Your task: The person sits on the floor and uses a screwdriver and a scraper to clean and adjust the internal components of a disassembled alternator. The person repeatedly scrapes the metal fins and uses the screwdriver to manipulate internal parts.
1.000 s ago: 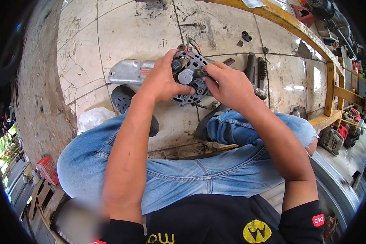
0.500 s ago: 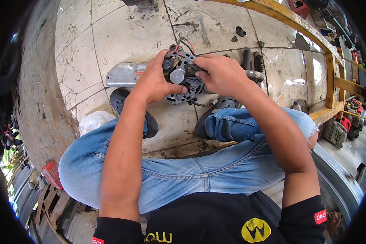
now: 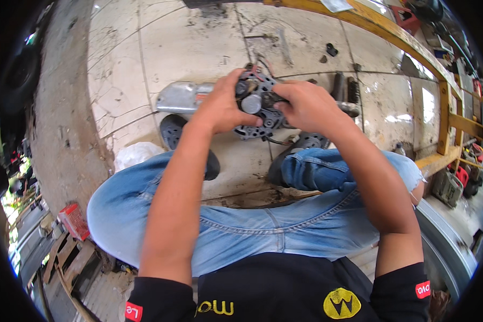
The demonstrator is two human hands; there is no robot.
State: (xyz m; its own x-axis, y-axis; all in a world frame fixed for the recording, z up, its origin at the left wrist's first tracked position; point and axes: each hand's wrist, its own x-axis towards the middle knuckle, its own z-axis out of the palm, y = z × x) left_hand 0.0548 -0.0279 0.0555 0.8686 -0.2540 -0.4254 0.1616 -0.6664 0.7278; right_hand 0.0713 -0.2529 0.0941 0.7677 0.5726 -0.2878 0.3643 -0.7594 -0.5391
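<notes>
A round grey alternator (image 3: 247, 132) with a vented end plate sits on the tiled floor between my shoes. A silver round cap (image 3: 251, 104) stands out at its middle, and thin wires rise at its far edge. My left hand (image 3: 220, 107) is wrapped around its left side, thumb lying across the near part. At the right, my right hand (image 3: 308, 105) pinches a small dark block-like part (image 3: 272, 99) between thumb and fingers, right beside the cap. Whether that part touches the alternator I cannot tell. My right fingertips are partly hidden.
Left of the alternator lies a silver metal cover (image 3: 176, 97). Dark cylindrical pieces (image 3: 339, 86) lie to the right, next to a spring-like rod (image 3: 353, 90). Small bolts and a black bit (image 3: 331, 50) are scattered farther off. A yellow frame (image 3: 444, 110) borders the right side.
The whole view has shifted slightly, placing the scene farther right. Both hands stay at the alternator; the dark part in my right hand looks slightly turned.
</notes>
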